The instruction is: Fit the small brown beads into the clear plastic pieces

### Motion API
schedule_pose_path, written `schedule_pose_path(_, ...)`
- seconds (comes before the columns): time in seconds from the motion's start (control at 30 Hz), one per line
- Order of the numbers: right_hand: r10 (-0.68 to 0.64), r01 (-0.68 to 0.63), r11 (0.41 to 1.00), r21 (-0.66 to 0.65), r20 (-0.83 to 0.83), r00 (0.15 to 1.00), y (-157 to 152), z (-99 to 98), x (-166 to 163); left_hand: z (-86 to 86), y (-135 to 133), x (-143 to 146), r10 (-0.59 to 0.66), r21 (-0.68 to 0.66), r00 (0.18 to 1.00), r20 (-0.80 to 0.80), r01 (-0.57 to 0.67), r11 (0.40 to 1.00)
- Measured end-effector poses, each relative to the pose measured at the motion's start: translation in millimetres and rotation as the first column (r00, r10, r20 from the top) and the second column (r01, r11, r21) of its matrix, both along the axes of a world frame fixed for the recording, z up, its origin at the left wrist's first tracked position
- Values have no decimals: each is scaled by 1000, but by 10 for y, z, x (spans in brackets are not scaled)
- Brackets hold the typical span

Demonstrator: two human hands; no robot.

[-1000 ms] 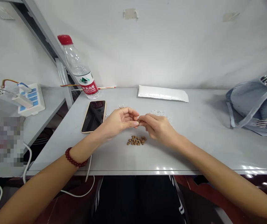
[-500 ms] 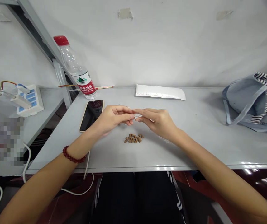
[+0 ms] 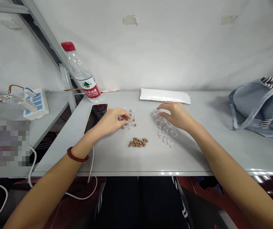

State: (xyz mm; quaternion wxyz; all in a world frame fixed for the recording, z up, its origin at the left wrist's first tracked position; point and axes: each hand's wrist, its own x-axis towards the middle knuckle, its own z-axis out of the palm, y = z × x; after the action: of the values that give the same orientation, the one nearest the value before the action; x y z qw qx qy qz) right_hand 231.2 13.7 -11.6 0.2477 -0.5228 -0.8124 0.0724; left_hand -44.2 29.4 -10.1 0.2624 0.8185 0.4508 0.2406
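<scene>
My left hand (image 3: 112, 120) rests on the grey table (image 3: 217, 152) with its fingertips pinched at a small cluster of clear pieces with brown inserts (image 3: 129, 122). What the fingertips grip is too small to name. My right hand (image 3: 176, 115) hovers with fingers spread over a scatter of clear plastic pieces (image 3: 165, 128), holding nothing. A small pile of brown pellets (image 3: 138, 142) lies on the table between and in front of both hands.
A phone (image 3: 95, 117) lies face up left of my left hand, its cable hanging off the table edge. A water bottle (image 3: 82, 73) leans at the back left. A white pouch (image 3: 165, 95) lies by the wall. A denim bag (image 3: 260, 106) sits at right. A power strip (image 3: 34, 103) is on the left shelf.
My hands were together above the brown pile, pinching a small piece. They have parted: the left went to the left cluster, the right reached out over the clear pieces.
</scene>
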Motion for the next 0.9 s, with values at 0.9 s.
schedule_pose_path(0.9, 69, -51, 993, -104, 180, 981, 9, -136, -185, 266, -347, 101, -367, -492, 889, -276, 197, 848)
